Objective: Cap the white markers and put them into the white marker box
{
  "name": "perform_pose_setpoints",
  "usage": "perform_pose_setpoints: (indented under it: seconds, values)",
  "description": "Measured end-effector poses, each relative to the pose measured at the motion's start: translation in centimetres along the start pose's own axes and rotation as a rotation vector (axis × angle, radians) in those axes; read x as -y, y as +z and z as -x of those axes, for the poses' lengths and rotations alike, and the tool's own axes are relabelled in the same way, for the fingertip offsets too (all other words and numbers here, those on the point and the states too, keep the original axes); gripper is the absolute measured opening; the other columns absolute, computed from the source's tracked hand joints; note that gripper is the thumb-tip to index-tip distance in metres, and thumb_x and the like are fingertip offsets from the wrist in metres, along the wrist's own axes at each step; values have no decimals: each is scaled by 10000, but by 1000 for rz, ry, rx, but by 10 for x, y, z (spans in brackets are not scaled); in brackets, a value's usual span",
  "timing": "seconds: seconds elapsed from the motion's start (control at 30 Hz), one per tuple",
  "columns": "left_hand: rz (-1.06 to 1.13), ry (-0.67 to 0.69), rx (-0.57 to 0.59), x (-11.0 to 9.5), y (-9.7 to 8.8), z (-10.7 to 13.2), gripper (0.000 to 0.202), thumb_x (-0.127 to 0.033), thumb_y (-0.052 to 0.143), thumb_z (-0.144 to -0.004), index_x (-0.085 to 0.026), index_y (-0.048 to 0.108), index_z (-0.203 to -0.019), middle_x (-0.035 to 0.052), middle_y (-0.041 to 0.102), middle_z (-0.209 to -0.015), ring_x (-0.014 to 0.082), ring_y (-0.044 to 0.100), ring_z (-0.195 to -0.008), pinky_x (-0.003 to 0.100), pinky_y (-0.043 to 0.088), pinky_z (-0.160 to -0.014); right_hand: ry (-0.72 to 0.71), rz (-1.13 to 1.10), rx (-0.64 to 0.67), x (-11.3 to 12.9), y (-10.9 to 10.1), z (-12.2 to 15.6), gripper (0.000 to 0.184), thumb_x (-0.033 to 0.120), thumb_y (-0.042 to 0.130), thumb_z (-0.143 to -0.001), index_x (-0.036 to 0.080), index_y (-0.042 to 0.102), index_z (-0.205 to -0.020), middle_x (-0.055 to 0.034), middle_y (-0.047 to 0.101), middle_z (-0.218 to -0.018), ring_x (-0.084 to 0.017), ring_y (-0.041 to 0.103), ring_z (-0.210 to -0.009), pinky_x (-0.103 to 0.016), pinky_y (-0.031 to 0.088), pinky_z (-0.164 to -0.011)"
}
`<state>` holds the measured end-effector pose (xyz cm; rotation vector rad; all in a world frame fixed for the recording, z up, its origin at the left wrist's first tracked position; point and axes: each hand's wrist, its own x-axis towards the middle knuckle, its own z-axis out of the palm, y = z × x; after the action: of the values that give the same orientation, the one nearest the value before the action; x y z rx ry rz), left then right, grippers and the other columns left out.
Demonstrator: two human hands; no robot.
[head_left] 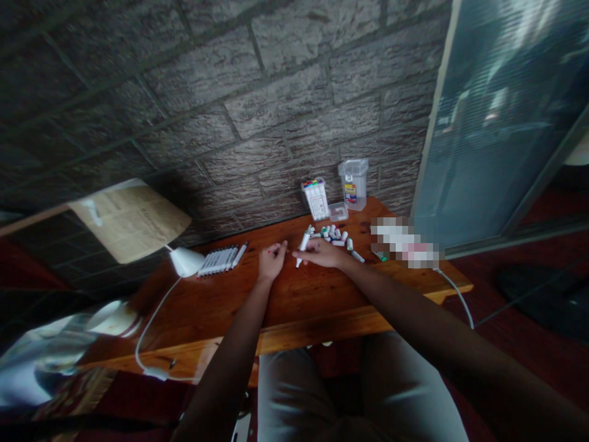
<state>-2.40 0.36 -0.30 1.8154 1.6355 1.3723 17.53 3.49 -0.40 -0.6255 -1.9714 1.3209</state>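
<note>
My right hand rests on the wooden desk and holds a white marker that points down toward me. My left hand lies just left of it, fingers curled, with something small and red at its fingertips that I cannot make out. Several loose white markers lie scattered behind my right hand. A row of capped markers lies side by side to the left. A clear box full of markers stands at the back of the desk.
An empty clear plastic container and its lid stand by the stone wall. A white lamp with a cable sits at the left. A blurred object with a white cord lies at the right edge.
</note>
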Motion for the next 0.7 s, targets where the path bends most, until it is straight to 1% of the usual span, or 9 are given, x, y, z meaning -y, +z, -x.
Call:
perform_pose_setpoints:
  seconds: [0.13, 0.2, 0.3, 0.37, 0.43, 0.53, 0.6, 0.67, 0.7]
  values:
    - [-12, -10, -5, -1, 0, 0, 366, -437, 598, -893, -195, 686, -634, 10, 668, -631, 165, 609, -664, 263, 433, -693, -4, 73, 85, 0, 0, 2, 521, 671, 725, -753, 151, 698, -740, -15, 673, -645, -136, 597, -604, -239, 417, -578]
    - [-20, -12, -2, -3, 0, 0, 365, -429, 594, -896, -195, 691, -633, 11, 664, -622, 167, 605, -658, 264, 430, -684, -35, 90, 108, -2, 1, 2, 506, 656, 701, -785, 151, 707, -766, -21, 678, -666, -142, 606, -622, -247, 434, -601]
    - [-25, -20, 7, -4, 0, 0, 373, -427, 592, -895, -191, 693, -625, 9, 646, -596, 161, 588, -627, 261, 423, -661, -119, 150, 80, -5, 2, 0, 425, 580, 676, -838, 161, 740, -867, -40, 724, -796, -158, 639, -728, -266, 468, -704]
    - [-24, -23, 6, -4, 0, 0, 377, -431, 591, -894, -186, 691, -625, 8, 642, -590, 157, 581, -616, 259, 420, -656, -132, 188, 47, -6, 3, 0, 378, 533, 683, -845, 175, 749, -945, -42, 742, -871, -160, 645, -775, -272, 472, -754]
    - [-23, -20, 5, -4, 0, 0, 378, -433, 587, -896, -183, 694, -634, 7, 650, -600, 155, 586, -623, 258, 422, -664, -102, 164, 19, -5, 4, 0, 405, 542, 682, -843, 174, 740, -1003, -38, 738, -855, -154, 635, -744, -270, 473, -732]
    - [-28, -16, 9, -5, -1, 1, 377, -434, 588, -899, -182, 697, -642, 4, 661, -614, 152, 589, -637, 255, 425, -678, -69, 53, 1, -3, 4, 0, 509, 616, 666, -829, 157, 717, -1045, -26, 707, -773, -146, 613, -668, -260, 466, -658]
    - [-24, -21, 11, -6, -1, 1, 378, -439, 598, -896, -183, 694, -635, 1, 658, -611, 149, 583, -631, 254, 423, -675, -72, 16, -6, -1, 4, -1, 538, 664, 657, -813, 151, 713, -965, -23, 685, -732, -144, 607, -654, -256, 458, -646]
    - [-10, -24, 10, -5, -1, 1, 374, -445, 606, -891, -184, 695, -638, 4, 662, -615, 152, 587, -630, 256, 423, -674, -59, 36, -33, 1, 3, -1, 560, 712, 627, -808, 155, 682, -793, -16, 640, -658, -139, 578, -625, -254, 431, -624]
    - [-4, -22, 8, -5, -1, 1, 370, -448, 606, -889, -186, 699, -645, 8, 671, -626, 156, 595, -636, 259, 425, -678, -40, 59, -63, 2, 3, -1, 582, 735, 604, -809, 163, 645, -710, -10, 607, -617, -134, 554, -603, -255, 410, -606]
